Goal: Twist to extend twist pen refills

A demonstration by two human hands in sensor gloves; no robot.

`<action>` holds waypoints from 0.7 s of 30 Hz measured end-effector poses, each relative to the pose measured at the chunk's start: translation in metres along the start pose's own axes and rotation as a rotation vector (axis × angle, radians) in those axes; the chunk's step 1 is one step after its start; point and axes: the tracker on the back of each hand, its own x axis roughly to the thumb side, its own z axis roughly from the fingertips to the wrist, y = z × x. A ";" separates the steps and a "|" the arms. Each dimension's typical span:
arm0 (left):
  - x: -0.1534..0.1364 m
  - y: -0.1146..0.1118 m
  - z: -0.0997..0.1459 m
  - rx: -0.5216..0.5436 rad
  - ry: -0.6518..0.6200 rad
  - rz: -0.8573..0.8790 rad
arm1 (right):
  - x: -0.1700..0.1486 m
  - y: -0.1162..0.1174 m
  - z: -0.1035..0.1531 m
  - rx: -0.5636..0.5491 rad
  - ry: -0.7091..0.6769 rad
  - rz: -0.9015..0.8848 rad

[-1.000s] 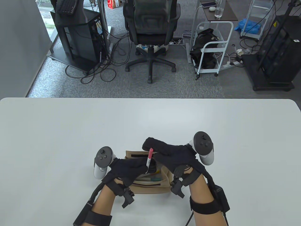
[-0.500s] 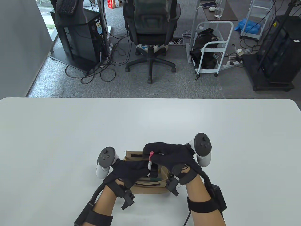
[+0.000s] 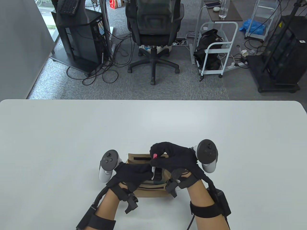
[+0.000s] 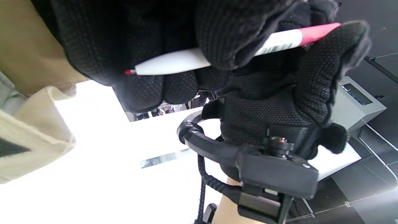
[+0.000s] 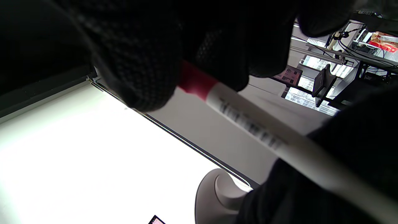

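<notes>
A white twist pen (image 3: pixel 153 165) with a pink end cap is held upright over a tan pencil pouch (image 3: pixel 144 191). My left hand (image 3: pixel 136 173) grips the white lower barrel; in the left wrist view the pen (image 4: pixel 174 60) shows a small red tip at its free end. My right hand (image 3: pixel 171 158) pinches the pink end (image 3: pixel 155 156) between thumb and fingers. The right wrist view shows the pink band and the printed white barrel (image 5: pixel 245 121) between my gloved fingertips (image 5: pixel 140 77). Both hands hold the same pen.
The pouch lies open near the front edge of the white table (image 3: pixel 60 143), with dark and green pens (image 3: pixel 157 182) inside it. An office chair (image 3: pixel 153 31), a white cart (image 3: pixel 215 48) and equipment racks stand on the floor beyond the table.
My right hand has curled its fingers down and closed on the pink end of the pen. The pen has sunk lower between the hands, so less of it shows. The left hand has shifted slightly right.
</notes>
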 end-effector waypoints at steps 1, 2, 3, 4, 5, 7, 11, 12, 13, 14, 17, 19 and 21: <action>0.001 0.001 0.000 0.009 -0.002 -0.008 | 0.001 -0.001 0.001 -0.019 -0.004 0.010; 0.004 0.001 0.001 0.016 -0.004 -0.025 | 0.004 -0.003 0.001 -0.051 -0.010 0.025; 0.007 0.002 0.001 0.022 -0.007 -0.045 | 0.006 -0.005 0.002 -0.067 -0.013 0.033; 0.012 0.005 0.003 0.035 -0.008 -0.100 | 0.009 -0.009 0.003 -0.099 -0.020 0.037; 0.015 0.006 0.004 0.043 -0.010 -0.141 | 0.012 -0.012 0.004 -0.123 -0.017 0.039; 0.024 0.013 0.008 0.088 -0.013 -0.243 | 0.018 -0.024 0.007 -0.172 -0.009 0.084; 0.037 0.026 0.025 0.191 -0.013 -0.453 | 0.024 -0.049 0.013 -0.283 0.065 0.340; 0.038 0.028 0.028 0.203 -0.009 -0.484 | 0.023 -0.053 0.014 -0.301 0.091 0.398; 0.039 0.033 0.034 0.224 0.002 -0.527 | 0.020 -0.058 0.015 -0.325 0.126 0.464; 0.040 0.036 0.039 0.237 0.017 -0.559 | 0.017 -0.061 0.016 -0.343 0.163 0.516; 0.039 0.046 0.054 0.264 0.056 -0.629 | 0.004 -0.068 0.017 -0.374 0.297 0.672; 0.035 0.051 0.064 0.284 0.078 -0.677 | -0.009 -0.070 0.017 -0.377 0.397 0.761; 0.029 0.054 0.073 0.315 0.096 -0.704 | -0.025 -0.071 0.018 -0.377 0.494 0.843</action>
